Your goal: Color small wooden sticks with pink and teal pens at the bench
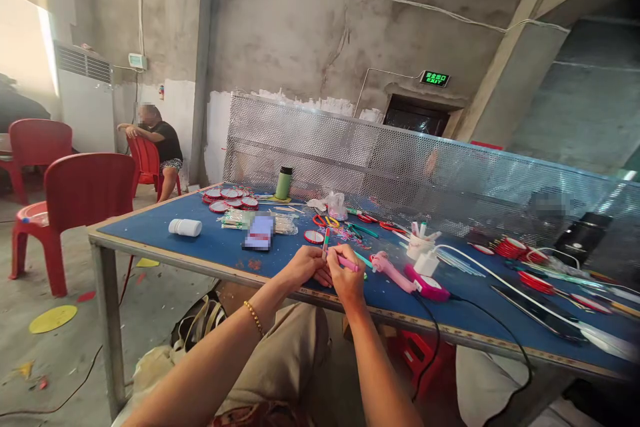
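Observation:
My left hand (306, 265) is closed in a pinch around a thin stick-like piece (325, 243) with red and green on it, held upright above the near edge of the blue table (165, 230). My right hand (346, 278) is closed around a pink pen-like tool (349, 263), its tip pointing left toward the stick. Both hands touch each other over the table edge. A gold bracelet (254, 317) sits on my left wrist.
On the table lie a white bottle (185, 227), red-rimmed discs (228, 199), a green flask (284, 183), scissors (325, 220), a pink handheld fan (406, 277) with a black cable, and a white cup (418, 244). A perforated metal screen (400, 167) backs the table. Red chairs (75, 203) stand left; a person sits far left.

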Demonstrator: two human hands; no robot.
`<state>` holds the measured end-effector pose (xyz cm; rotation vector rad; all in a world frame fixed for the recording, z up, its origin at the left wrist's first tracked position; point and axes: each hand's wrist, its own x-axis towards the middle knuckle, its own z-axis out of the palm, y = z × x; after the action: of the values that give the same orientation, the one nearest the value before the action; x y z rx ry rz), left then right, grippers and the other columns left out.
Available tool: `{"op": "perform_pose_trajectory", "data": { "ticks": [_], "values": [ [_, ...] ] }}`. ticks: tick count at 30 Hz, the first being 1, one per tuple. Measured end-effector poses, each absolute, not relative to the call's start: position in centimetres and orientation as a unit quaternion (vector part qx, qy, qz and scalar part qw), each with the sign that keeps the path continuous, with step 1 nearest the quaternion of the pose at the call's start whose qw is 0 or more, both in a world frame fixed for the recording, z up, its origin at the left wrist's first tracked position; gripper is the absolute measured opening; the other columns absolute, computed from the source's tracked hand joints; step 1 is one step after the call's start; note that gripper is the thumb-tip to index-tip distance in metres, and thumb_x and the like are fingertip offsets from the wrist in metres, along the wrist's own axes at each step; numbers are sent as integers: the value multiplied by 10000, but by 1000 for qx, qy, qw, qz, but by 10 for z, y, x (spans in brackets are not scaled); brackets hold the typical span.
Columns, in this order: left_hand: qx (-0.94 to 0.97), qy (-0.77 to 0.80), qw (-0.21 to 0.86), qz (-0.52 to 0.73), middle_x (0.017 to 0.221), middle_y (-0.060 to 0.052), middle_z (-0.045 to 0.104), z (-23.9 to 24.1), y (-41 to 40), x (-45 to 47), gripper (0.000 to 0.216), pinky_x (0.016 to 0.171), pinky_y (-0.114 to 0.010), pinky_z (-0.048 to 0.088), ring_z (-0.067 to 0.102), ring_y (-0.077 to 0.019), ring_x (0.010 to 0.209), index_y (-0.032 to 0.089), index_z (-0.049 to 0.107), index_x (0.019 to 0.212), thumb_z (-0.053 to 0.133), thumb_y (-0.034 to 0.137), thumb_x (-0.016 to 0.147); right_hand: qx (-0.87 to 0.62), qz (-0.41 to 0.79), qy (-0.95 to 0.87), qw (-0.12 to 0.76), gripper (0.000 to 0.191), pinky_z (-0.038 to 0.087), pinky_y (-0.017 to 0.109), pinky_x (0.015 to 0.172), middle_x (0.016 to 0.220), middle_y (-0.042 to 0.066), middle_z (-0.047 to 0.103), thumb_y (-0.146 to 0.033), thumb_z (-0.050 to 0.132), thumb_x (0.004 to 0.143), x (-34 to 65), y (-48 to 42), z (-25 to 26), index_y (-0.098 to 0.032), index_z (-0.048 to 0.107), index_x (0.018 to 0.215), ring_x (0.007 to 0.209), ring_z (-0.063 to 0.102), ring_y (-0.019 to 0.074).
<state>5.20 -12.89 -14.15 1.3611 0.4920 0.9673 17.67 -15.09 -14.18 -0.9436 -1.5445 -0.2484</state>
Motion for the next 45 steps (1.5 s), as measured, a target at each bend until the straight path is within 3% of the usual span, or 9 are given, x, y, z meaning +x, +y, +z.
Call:
{"op": "perform_pose_trajectory", "data": {
  "ticks": [29, 45],
  "values": [
    [599, 208, 645, 427, 618, -80, 693, -141, -130, 52, 272, 523, -247, 537, 691, -179, 530, 132, 563, 689, 707, 363, 692, -418, -98, -651, 626, 198, 426, 242, 547, 589, -22, 593, -289, 560, 891, 179, -151, -143, -209, 570, 709, 523, 552, 141],
    [602, 222, 635, 429, 572, -48, 666, -142, -129, 53, 317, 532, -246, 545, 649, -140, 484, 128, 579, 676, 737, 402, 686, -417, -75, -674, 605, 242, 429, 245, 526, 571, -20, 581, -317, 538, 892, 176, -153, -139, -217, 560, 672, 512, 537, 140]
  ]
}}
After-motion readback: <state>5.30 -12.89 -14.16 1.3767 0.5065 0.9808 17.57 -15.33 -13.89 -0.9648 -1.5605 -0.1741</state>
